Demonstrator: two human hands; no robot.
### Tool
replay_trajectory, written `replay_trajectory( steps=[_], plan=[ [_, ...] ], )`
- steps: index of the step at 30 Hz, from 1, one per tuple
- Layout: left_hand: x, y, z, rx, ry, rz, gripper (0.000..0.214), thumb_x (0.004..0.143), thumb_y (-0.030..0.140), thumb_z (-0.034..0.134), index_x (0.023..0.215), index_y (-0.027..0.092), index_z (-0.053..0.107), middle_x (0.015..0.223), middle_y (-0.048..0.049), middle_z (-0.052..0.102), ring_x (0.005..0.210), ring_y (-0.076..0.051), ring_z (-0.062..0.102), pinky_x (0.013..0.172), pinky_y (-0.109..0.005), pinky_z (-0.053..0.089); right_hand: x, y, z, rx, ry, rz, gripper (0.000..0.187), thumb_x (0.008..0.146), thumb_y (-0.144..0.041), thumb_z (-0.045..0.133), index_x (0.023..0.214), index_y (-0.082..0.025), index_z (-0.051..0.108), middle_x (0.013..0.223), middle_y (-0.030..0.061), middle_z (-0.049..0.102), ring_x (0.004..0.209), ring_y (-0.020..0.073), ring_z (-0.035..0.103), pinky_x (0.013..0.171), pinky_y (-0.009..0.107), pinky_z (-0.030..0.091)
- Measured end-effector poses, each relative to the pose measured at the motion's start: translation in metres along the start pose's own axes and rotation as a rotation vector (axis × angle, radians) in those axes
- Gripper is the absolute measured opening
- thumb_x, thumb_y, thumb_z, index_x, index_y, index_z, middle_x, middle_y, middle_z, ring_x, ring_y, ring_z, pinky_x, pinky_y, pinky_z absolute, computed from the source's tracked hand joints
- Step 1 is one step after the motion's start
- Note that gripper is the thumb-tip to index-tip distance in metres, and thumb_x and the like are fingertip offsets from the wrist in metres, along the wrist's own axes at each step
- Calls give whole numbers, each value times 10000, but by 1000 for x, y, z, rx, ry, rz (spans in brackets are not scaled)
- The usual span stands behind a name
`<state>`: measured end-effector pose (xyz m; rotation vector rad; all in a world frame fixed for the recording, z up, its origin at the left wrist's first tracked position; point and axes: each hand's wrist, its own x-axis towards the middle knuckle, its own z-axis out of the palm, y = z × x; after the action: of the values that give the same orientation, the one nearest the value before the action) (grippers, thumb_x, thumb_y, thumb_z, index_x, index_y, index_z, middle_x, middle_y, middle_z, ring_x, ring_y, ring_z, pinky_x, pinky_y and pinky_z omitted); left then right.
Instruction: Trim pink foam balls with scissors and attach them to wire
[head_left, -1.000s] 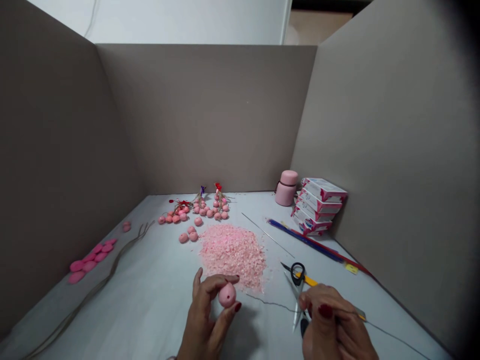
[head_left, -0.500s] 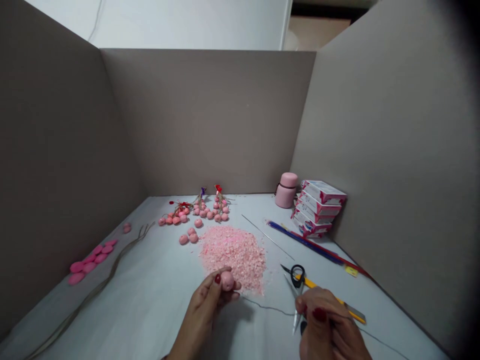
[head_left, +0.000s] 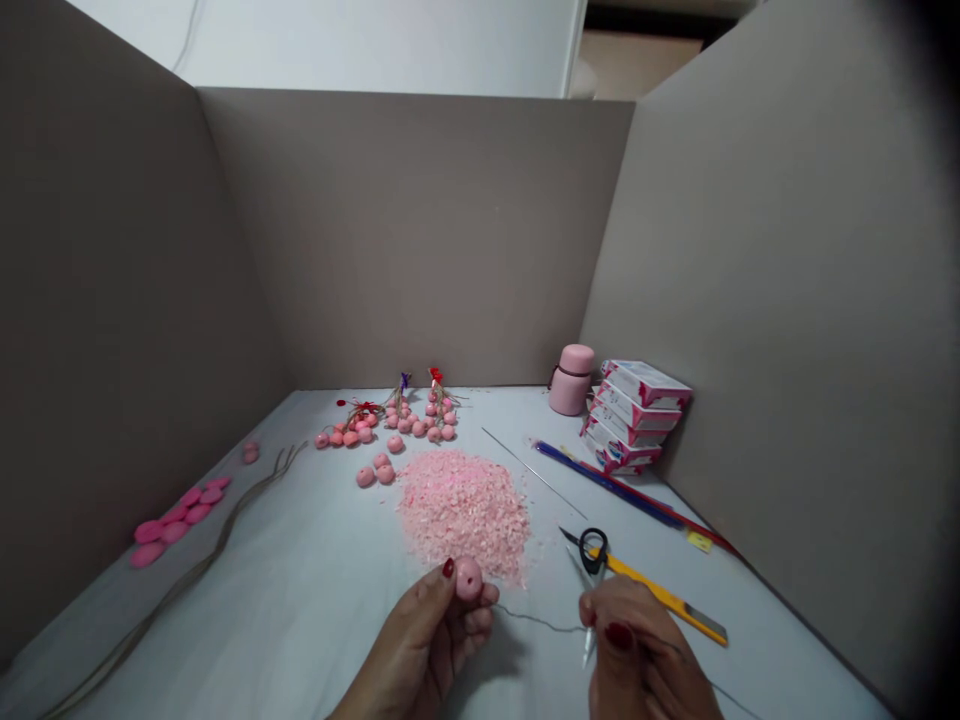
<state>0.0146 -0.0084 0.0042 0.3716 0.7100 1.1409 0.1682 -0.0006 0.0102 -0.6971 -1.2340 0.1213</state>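
Note:
Between the thumb and fingers of my left hand (head_left: 435,625) is a round pink bead (head_left: 469,579), its small dark hole facing me. My right hand (head_left: 637,645) is closed in a pinch on a thin grey cord (head_left: 541,622). One stretch of the cord runs left towards my left hand, and another trails off to the lower right. Just beyond the right hand lie scissors (head_left: 593,550) with black handles, partly covered by it, across a yellow utility knife (head_left: 660,592). A heap of pink chips (head_left: 465,510) spreads behind the bead.
Several loose pink beads (head_left: 365,477) and tied bead bunches (head_left: 405,420) sit at the back. Flat pink discs (head_left: 174,531) and long cords (head_left: 217,550) lie left. A thin needle-like rod (head_left: 532,470), blue sticks (head_left: 607,484), stacked boxes (head_left: 636,415) and a pink flask (head_left: 571,380) are right.
My left hand has moved slightly right and nearer to me, and the bead has turned so its hole shows. My right hand has shifted a little left, still pinching the cord.

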Motion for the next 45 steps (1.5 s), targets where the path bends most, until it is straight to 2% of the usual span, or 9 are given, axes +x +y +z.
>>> replay_trajectory(
  steps=[10, 14, 19, 23, 26, 30, 33, 36, 45],
  plan=[
    [-4, 2, 7, 15, -99, 34, 249, 683, 322, 765, 672, 145, 590, 749, -8, 644, 676, -77, 610, 693, -170, 463, 2, 7, -8, -38, -158, -54, 111, 870, -145, 496, 788, -184, 561, 657, 12, 533, 584, 140, 518, 577, 270, 426],
    [-6, 1, 11, -17, -116, -16, 276, 589, 280, 834, 635, 122, 612, 725, -13, 656, 630, -52, 591, 704, -167, 472, 0, 6, -2, -2, -254, -33, 113, 864, -113, 492, 833, -187, 571, 668, 11, 535, 579, 134, 501, 554, 257, 422],
    [-4, -5, 9, -97, -211, 2, 300, 531, 281, 864, 625, 110, 636, 592, 8, 629, 593, -55, 593, 675, -165, 460, -10, 6, 8, 37, -429, 2, 169, 890, -184, 478, 740, -202, 555, 594, 3, 528, 534, 140, 490, 497, 254, 391],
    [-5, -4, 8, -94, -148, 53, 333, 485, 306, 877, 636, 117, 648, 596, 9, 639, 578, -58, 581, 651, -169, 446, -12, 5, 7, -14, -347, 112, 149, 881, -180, 502, 749, -199, 568, 616, 9, 551, 536, 134, 505, 504, 243, 406],
    [-8, -4, 8, -90, -68, 106, 358, 463, 292, 885, 698, 128, 671, 590, 23, 630, 589, -70, 579, 680, -197, 446, -9, 2, 7, 46, -444, 156, 190, 875, -214, 509, 692, -198, 559, 571, -11, 517, 499, 121, 477, 476, 235, 382],
    [-7, -7, 4, -23, -86, 149, 383, 473, 324, 879, 741, 138, 677, 611, 9, 627, 602, -85, 567, 657, -201, 425, -8, 0, 7, 52, -439, 247, 188, 874, -206, 508, 691, -200, 550, 590, -18, 516, 517, 116, 479, 489, 225, 381],
    [-4, -8, 3, -15, -96, 150, 365, 483, 326, 875, 726, 143, 674, 597, 20, 601, 590, -86, 553, 668, -215, 424, -9, 1, 6, 73, -509, 239, 229, 877, -234, 494, 654, -199, 534, 571, -21, 489, 514, 118, 465, 489, 231, 366],
    [-4, -5, 5, -33, -66, 171, 356, 487, 343, 871, 695, 138, 667, 601, 28, 582, 587, -75, 525, 701, -223, 425, -9, 2, 4, 24, -484, 261, 225, 886, -223, 480, 665, -198, 516, 574, -25, 464, 501, 110, 444, 472, 224, 353],
    [-5, -2, 9, 13, -145, 160, 390, 564, 452, 804, 570, 145, 564, 576, 37, 495, 586, -89, 460, 671, -223, 385, -7, 0, 7, 13, -570, 98, 244, 883, -205, 459, 639, -206, 467, 544, -44, 422, 472, 96, 413, 455, 213, 317]
  ],
)
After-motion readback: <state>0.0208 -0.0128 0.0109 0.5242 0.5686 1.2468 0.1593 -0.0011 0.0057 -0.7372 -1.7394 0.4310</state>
